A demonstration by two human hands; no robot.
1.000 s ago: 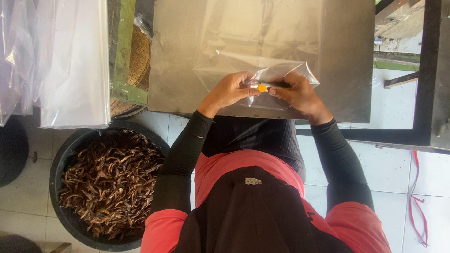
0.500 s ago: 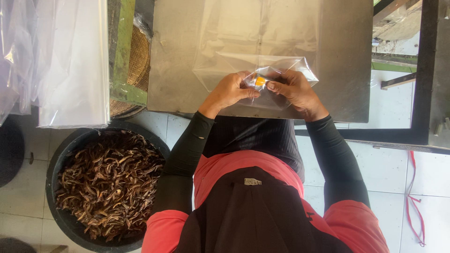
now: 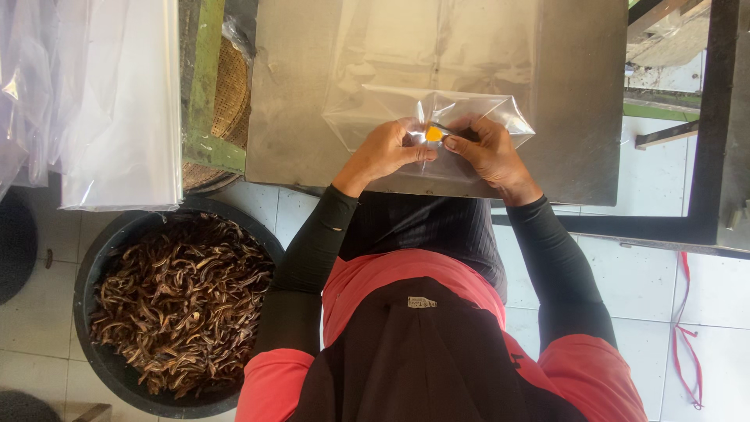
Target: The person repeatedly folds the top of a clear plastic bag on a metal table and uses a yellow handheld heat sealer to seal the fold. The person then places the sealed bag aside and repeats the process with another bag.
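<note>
Both hands meet at the near edge of the grey metal tabletop [image 3: 578, 101], at about twelve o'clock from the person's body. The left hand [image 3: 388, 150] and the right hand [image 3: 488, 152] each have their grip pressed together, pinching a clear plastic bag [image 3: 437, 109] between thumb and fingertips, with a small orange piece [image 3: 434, 134] caught right between the two pinches.

Compared with a second ago, the bag has puffed out and lifted a little toward one o'clock, and the orange piece now sits more centrally between the thumbs; the hands have drawn closer together. That suggests the bag's mouth is being worked at just where the orange piece is held.

A second, flat clear sheet [image 3: 469, 47] lies on the tabletop beyond the bag. At eight o'clock, on the tiled floor, stands a black tub [image 3: 101, 258] of brown, dried, curled strips [image 3: 183, 305]. At ten o'clock hangs a stack of clear bags [image 3: 117, 101].
</note>
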